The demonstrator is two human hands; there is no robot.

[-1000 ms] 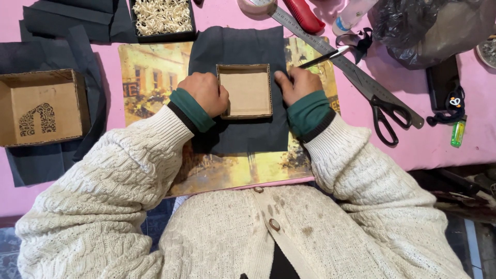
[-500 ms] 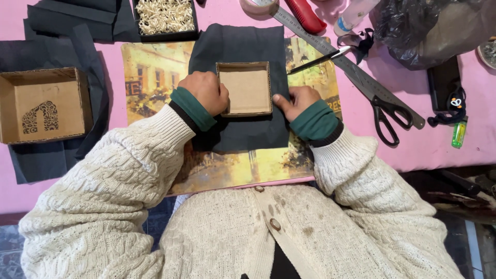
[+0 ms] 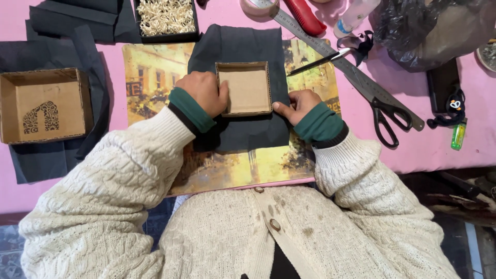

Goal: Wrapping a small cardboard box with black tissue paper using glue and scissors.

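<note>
Between both hands (image 3: 206, 93) (image 3: 297, 105), cardboard tray (image 3: 244, 89)

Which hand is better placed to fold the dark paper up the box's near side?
Right, probably. The right hand lies on the dark paper beside the small cardboard box, fingers free. The left hand grips the box's left wall, steadying it.

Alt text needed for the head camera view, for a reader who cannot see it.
Seen from above, a left hand and right hand steady a small open cardboard box on dark paper over a picture mat. Scissors, a ruler and a larger box lie on the pink table.
</note>
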